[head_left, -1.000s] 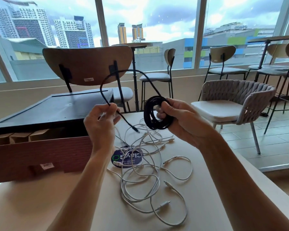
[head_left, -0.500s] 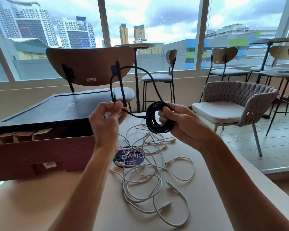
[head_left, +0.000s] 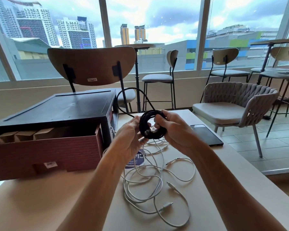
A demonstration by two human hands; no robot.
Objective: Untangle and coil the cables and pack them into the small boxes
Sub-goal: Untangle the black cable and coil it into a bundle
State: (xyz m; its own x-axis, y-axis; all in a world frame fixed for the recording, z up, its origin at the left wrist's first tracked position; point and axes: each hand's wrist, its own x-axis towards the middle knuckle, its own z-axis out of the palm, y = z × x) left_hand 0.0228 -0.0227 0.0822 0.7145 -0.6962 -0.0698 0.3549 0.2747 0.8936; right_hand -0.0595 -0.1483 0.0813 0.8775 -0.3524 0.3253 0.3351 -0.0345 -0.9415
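Black cable (head_left: 143, 129) wound into a tight ring, gripped at its right rim by right hand (head_left: 175, 130), fingers curled through the opening; pinched at its left rim by left hand (head_left: 130, 140). Held on edge above the table (head_left: 207, 189), opening toward the camera, spare length arching up and leftward. Below, tangled white cables (head_left: 157, 180). Left of them, pink cardboard box (head_left: 48, 155) with small brown boxes (head_left: 25, 135) inside.
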